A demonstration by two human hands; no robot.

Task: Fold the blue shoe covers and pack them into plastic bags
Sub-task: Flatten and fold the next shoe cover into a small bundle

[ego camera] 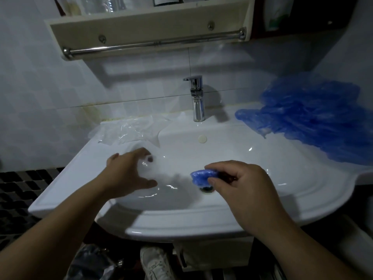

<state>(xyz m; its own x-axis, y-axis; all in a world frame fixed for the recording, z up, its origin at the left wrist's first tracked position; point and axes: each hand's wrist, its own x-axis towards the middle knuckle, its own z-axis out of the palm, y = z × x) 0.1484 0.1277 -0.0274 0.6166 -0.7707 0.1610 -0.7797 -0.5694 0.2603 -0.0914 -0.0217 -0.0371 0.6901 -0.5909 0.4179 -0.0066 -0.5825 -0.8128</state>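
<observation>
My right hand (pixel 240 180) pinches a folded blue shoe cover (pixel 202 175) over the middle of the white sink basin (pixel 292 190). My left hand (pixel 129 172) holds a clear plastic bag (pixel 153 168) over the left of the basin, thumb and fingers spread around its mouth. A large pile of loose blue shoe covers (pixel 314 116) lies on the sink's right ledge. More clear plastic bags (pixel 129 130) lie on the left back ledge.
A chrome faucet (pixel 196 98) stands at the back centre, with the drain (pixel 206 189) just under the folded cover. A shelf with a towel bar (pixel 153 44) hangs above. A white shoe (pixel 155 263) and a dark bag (pixel 90 261) are on the floor below.
</observation>
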